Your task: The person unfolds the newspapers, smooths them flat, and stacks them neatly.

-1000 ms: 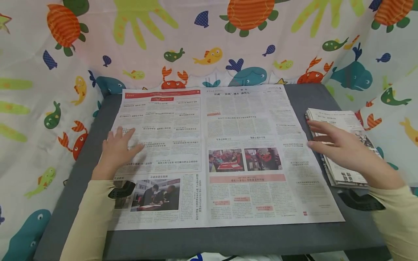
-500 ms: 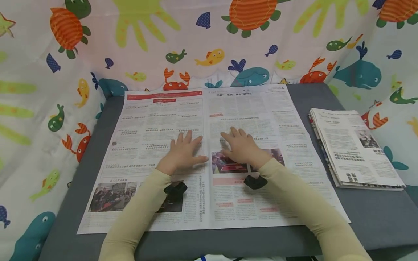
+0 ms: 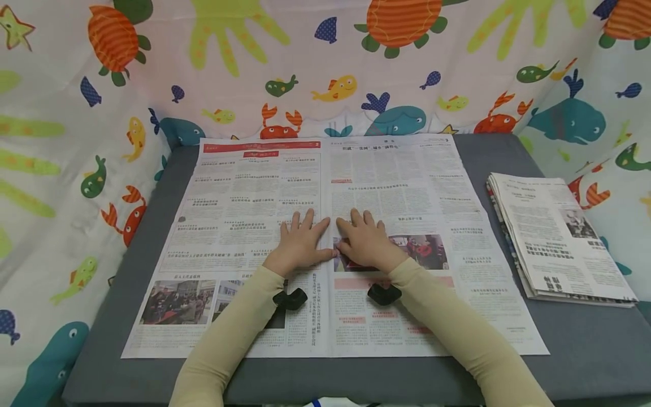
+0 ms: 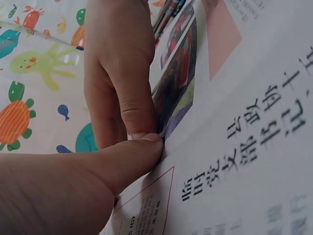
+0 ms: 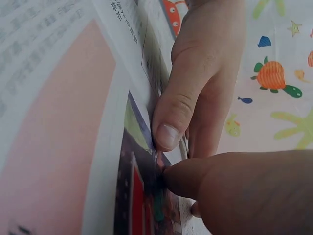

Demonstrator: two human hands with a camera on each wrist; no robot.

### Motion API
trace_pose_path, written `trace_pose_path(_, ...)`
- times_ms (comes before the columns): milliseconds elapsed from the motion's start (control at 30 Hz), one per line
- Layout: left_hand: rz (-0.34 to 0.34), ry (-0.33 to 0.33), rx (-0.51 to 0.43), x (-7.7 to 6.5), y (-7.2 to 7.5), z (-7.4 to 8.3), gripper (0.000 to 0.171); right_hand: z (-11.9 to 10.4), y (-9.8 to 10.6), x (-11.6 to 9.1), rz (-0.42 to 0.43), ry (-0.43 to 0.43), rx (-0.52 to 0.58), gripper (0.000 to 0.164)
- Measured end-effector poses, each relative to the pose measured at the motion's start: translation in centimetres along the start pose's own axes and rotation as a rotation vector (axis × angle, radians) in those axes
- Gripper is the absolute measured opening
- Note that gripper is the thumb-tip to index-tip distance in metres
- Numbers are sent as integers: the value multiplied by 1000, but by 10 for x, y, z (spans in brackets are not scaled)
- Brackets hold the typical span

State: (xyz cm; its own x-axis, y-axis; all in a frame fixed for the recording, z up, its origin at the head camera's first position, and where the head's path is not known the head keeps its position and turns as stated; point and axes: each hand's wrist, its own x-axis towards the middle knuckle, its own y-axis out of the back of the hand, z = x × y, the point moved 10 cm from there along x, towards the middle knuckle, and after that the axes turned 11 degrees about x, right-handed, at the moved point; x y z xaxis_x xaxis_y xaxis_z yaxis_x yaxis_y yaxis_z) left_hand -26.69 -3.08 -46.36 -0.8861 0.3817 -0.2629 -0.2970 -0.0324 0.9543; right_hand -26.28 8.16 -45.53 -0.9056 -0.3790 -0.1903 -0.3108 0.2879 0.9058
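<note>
A newspaper (image 3: pixel 386 169) lies spread flat, its centre fold running front to back. My left hand (image 3: pixel 301 240) rests on the left page just beside the fold, fingers spread and pointing away from me. Across the fold, my right hand (image 3: pixel 368 240) rests on the right page with its fingers spread, covering part of a printed photo (image 3: pixel 426 251). The two thumbs meet near the fold. In the left wrist view the left thumb (image 4: pixel 139 152) presses at the paper, close to the other hand. The right thumb (image 5: pixel 168 127) touches the page over the photo in the right wrist view.
A folded stack of newspapers (image 3: pixel 559 243) lies at the right of the grey table (image 3: pixel 407 381). A patterned cloth (image 3: pixel 224 107) with sea animals hangs behind and along both sides. Black wrist cameras (image 3: pixel 290 299) sit under both wrists.
The left hand has come in from the paper's left edge, and the right hand from beside the stack. Both now lie at the centre fold, and the newspaper's lower left corner lies flat.
</note>
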Motion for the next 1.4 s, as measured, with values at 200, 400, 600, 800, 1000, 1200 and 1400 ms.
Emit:
trace_pose_path(200,0,-3,2,1,-4,-6,91,7,-1,-1,2,-17,28,63)
trace_pose_path(400,5,45,-18,-7,-1,-35,89,38,5,-11,-3,-54,85,73)
trace_pose_path(600,26,139,-44,-20,3,-85,94,85,20,-24,22,-104,107,79)
trace_pose_path(800,17,218,-112,-36,7,-140,99,131,37,-41,33,-165,113,87)
trace_pose_path(1000,2,282,-139,-49,11,-183,103,164,50,-55,38,-217,96,93)
trace_pose_path(1200,1,292,-139,-50,12,-191,106,171,55,-59,49,-227,105,98)
trace_pose_path(1400,-1,299,-144,-49,11,-191,105,171,53,-60,48,-227,111,96)
